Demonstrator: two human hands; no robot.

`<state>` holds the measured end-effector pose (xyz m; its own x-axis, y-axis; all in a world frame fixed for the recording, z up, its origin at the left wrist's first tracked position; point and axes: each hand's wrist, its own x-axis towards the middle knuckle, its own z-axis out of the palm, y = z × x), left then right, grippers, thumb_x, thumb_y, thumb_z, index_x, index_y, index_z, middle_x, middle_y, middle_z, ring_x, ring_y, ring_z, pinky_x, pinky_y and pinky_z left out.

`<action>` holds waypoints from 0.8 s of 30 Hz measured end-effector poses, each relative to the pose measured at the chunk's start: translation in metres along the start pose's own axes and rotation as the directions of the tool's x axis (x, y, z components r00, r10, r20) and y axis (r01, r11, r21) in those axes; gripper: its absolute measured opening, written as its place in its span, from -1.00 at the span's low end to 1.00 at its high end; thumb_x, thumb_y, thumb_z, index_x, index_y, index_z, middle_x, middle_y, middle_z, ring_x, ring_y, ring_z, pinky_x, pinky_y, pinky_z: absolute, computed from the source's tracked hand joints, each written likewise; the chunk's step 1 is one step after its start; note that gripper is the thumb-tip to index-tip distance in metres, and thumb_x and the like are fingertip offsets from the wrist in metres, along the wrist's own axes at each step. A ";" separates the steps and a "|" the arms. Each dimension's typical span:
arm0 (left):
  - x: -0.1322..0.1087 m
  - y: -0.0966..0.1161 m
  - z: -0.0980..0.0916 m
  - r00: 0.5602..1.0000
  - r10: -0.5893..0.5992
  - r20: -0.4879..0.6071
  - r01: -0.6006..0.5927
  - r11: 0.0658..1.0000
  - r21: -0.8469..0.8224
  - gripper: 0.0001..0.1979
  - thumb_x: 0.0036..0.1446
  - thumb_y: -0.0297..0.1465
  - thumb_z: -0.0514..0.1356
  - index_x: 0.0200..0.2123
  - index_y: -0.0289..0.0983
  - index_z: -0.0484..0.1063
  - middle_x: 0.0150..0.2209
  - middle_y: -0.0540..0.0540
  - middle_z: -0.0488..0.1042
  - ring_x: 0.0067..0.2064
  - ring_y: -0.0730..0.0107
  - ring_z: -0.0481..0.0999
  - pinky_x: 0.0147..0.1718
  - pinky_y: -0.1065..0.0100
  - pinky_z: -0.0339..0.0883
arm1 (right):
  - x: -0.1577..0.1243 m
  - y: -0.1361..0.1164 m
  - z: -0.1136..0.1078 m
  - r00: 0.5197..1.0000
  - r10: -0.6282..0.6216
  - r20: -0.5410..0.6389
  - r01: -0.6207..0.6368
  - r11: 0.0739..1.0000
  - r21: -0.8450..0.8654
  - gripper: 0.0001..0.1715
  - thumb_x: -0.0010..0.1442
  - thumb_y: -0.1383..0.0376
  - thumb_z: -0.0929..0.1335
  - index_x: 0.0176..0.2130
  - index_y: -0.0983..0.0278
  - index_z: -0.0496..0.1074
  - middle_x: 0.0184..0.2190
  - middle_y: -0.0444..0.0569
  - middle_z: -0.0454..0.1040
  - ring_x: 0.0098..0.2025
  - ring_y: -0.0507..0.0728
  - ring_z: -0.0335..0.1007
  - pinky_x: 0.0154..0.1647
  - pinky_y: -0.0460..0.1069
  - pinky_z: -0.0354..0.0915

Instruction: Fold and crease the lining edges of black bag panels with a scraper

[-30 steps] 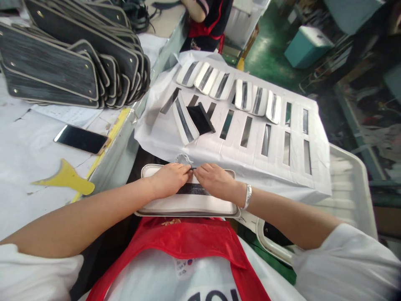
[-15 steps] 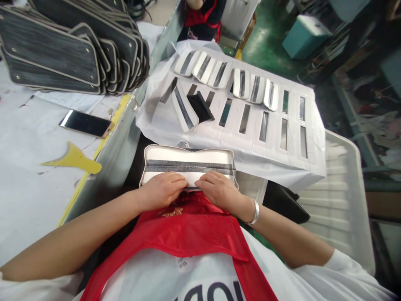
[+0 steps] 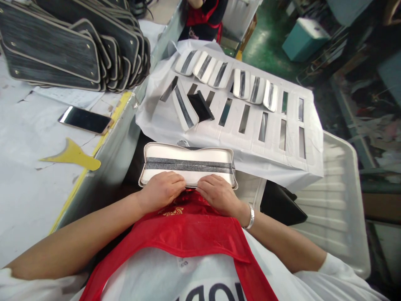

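In front of my waist is a white, tray-shaped piece (image 3: 188, 155) with raised rims and a dark grey strip running along its length. My left hand (image 3: 163, 188) is closed over the near edge, left of the middle. On the same edge, right of the middle, my right hand (image 3: 219, 193) grips with bent fingers, a silver bracelet at its wrist. A small gap separates the two hands. The thumbs and the underside of the piece are hidden. Its far rim dips inward near the middle.
White sheeting with slots (image 3: 232, 138) lies beyond, bearing several smaller white striped pieces (image 3: 219, 75) and a black piece (image 3: 200, 105). On the left table are stacked dark panels (image 3: 53, 50), a phone (image 3: 86, 120) and a yellow tool (image 3: 73, 155). A pale crate (image 3: 338, 200) stands right.
My right hand has moved slightly right along the near edge, widening the gap between the hands. The white piece stays in nearly the same place.
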<state>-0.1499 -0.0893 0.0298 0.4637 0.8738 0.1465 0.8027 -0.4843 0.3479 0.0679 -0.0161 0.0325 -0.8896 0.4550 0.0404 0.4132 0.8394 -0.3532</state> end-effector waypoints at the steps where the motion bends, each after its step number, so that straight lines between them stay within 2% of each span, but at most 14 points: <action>1: 0.001 0.001 0.000 1.000 -0.014 -0.003 0.014 1.000 -0.002 -0.78 0.23 -0.41 0.02 -0.28 -0.26 0.47 -0.29 -0.13 0.48 -0.22 0.33 0.44 -0.24 0.31 0.31 | 0.001 -0.001 0.001 1.000 0.019 -0.009 -0.019 1.000 0.005 -0.67 0.33 0.22 0.18 -0.29 0.30 0.44 -0.28 -0.01 0.46 -0.24 0.08 0.28 -0.15 -0.02 0.16; 8: 0.006 0.010 0.001 0.996 -0.088 0.025 0.087 0.996 0.035 -0.74 0.22 -0.42 0.02 -0.43 -0.28 0.45 -0.35 -0.11 0.47 -0.28 0.30 0.39 -0.29 0.27 0.25 | 0.008 -0.005 0.005 0.994 0.112 -0.016 -0.111 0.993 0.038 -0.68 0.30 0.25 0.21 -0.38 0.31 0.44 -0.31 0.01 0.43 -0.28 0.09 0.24 -0.19 0.00 0.13; 14: 0.011 0.013 0.004 0.987 -0.163 -0.012 0.163 0.986 0.043 -0.74 0.21 -0.42 0.03 -0.49 -0.29 0.41 -0.40 -0.11 0.43 -0.30 0.31 0.35 -0.31 0.26 0.22 | 0.016 -0.008 0.007 0.984 0.179 -0.001 -0.179 0.984 0.001 -0.71 0.26 0.26 0.23 -0.41 0.32 0.43 -0.35 0.02 0.41 -0.29 0.12 0.24 -0.23 0.01 0.12; 19: 0.019 0.017 0.004 0.959 -0.283 0.023 0.280 0.956 0.086 -0.82 0.12 -0.45 0.08 -0.52 -0.29 0.36 -0.42 -0.11 0.39 -0.32 0.29 0.33 -0.35 0.24 0.22 | 0.021 -0.010 0.007 0.973 0.225 0.048 -0.223 0.974 -0.044 -0.71 0.25 0.27 0.24 -0.42 0.32 0.43 -0.37 0.04 0.41 -0.29 0.13 0.25 -0.24 0.01 0.13; 24: 0.025 0.019 0.005 0.937 -0.347 0.045 0.339 0.932 0.128 -0.90 0.04 -0.47 0.10 -0.51 -0.27 0.31 -0.39 -0.12 0.37 -0.30 0.23 0.35 -0.38 0.21 0.24 | 0.026 -0.015 0.001 0.963 0.251 0.097 -0.242 0.966 -0.090 -0.71 0.25 0.28 0.23 -0.41 0.31 0.44 -0.36 0.06 0.41 -0.28 0.15 0.27 -0.28 0.03 0.12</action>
<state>-0.1207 -0.0767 0.0356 0.1732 0.9846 -0.0252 0.9532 -0.1612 0.2557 0.0383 -0.0167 0.0375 -0.7722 0.6199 -0.1398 0.6322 0.7273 -0.2672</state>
